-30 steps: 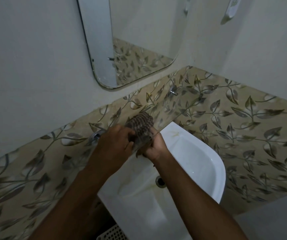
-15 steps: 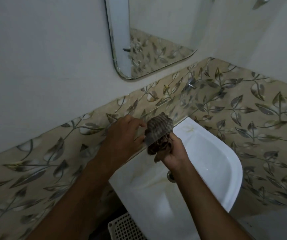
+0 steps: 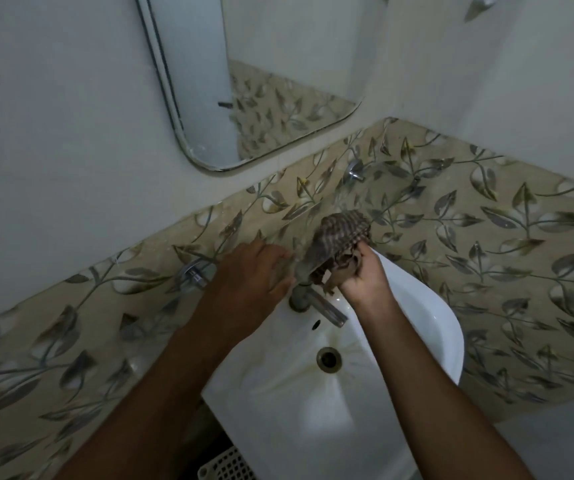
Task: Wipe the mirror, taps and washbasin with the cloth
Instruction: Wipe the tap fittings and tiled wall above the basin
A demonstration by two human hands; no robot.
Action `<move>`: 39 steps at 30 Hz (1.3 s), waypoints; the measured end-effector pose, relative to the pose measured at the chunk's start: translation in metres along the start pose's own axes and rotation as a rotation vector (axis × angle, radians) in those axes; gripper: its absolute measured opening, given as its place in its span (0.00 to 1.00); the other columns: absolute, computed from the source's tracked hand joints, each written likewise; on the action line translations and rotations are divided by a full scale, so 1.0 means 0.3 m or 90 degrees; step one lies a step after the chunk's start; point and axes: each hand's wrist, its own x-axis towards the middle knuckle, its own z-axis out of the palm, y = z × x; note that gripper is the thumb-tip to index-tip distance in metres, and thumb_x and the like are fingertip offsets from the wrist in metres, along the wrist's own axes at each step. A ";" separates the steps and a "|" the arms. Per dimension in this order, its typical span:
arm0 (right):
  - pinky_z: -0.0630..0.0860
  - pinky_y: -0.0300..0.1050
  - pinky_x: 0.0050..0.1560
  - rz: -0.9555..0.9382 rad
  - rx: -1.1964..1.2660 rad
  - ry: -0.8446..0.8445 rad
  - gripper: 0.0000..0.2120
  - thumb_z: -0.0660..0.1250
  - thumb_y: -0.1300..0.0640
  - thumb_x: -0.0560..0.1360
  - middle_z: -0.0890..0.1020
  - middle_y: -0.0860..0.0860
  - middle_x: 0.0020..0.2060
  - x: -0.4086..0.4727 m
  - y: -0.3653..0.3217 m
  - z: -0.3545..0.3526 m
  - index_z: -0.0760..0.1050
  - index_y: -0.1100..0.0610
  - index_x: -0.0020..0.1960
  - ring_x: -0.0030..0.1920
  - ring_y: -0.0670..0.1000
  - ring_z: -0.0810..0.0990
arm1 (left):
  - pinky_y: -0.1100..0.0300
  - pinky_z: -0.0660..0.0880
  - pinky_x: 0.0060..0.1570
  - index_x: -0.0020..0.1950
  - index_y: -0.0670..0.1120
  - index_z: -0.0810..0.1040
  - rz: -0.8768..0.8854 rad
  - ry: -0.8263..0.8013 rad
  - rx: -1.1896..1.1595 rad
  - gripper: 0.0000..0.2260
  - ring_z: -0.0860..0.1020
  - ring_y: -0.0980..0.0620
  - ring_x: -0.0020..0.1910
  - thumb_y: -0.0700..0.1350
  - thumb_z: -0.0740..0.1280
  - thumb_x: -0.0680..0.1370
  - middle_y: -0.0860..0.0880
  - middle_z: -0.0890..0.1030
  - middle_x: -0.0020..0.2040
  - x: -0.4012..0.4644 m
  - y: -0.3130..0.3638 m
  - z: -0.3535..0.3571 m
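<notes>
Wiping stage: the person stands over a white corner washbasin [image 3: 427, 327], working on the basin tap [image 3: 316, 304] at its back edge.
Right hand: the right hand [image 3: 365, 275] is closed around a bunched brown checked cloth [image 3: 342, 237], held just above the basin tap's top and touching it or nearly so.
Left hand: the left hand [image 3: 244, 275] sits beside the basin tap on the wall side, fingers curled toward the cloth; whether it grips the tap or the cloth I cannot tell.
Mirror: the mirror [image 3: 278, 64] hangs on the wall above and behind the basin tap; specks show along its lower rim.
Other taps: two wall taps flank the basin tap, one [image 3: 193, 275] behind the left hand, one [image 3: 354, 173] higher up near the corner.
Progress: a judgement only, mid-task; the basin tap is in hand, the washbasin bowl shows yellowish staining near the drain [image 3: 328, 358] and looks unwiped, and the mirror's state is unclear.
</notes>
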 end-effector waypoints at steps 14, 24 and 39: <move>0.84 0.53 0.39 0.090 0.057 -0.046 0.25 0.53 0.56 0.85 0.85 0.65 0.43 0.043 0.021 0.022 0.83 0.70 0.45 0.40 0.63 0.86 | 0.54 0.74 0.51 0.57 0.49 0.79 0.007 -0.006 -0.014 0.11 0.74 0.48 0.53 0.48 0.72 0.75 0.49 0.78 0.52 0.128 0.141 0.101; 0.82 0.56 0.48 0.048 0.072 -0.093 0.19 0.56 0.53 0.84 0.83 0.64 0.52 0.158 -0.017 0.031 0.77 0.66 0.59 0.53 0.62 0.81 | 0.55 0.76 0.51 0.57 0.47 0.79 0.057 0.022 0.010 0.13 0.75 0.48 0.52 0.48 0.72 0.74 0.49 0.77 0.52 0.145 0.122 0.134; 0.63 0.53 0.73 -0.088 0.096 0.003 0.17 0.50 0.58 0.86 0.72 0.62 0.71 0.247 -0.249 0.009 0.76 0.62 0.53 0.75 0.59 0.66 | 0.63 0.66 0.53 0.63 0.52 0.75 0.005 -0.028 -0.029 0.20 0.71 0.54 0.58 0.58 0.71 0.75 0.54 0.74 0.57 0.218 0.169 0.163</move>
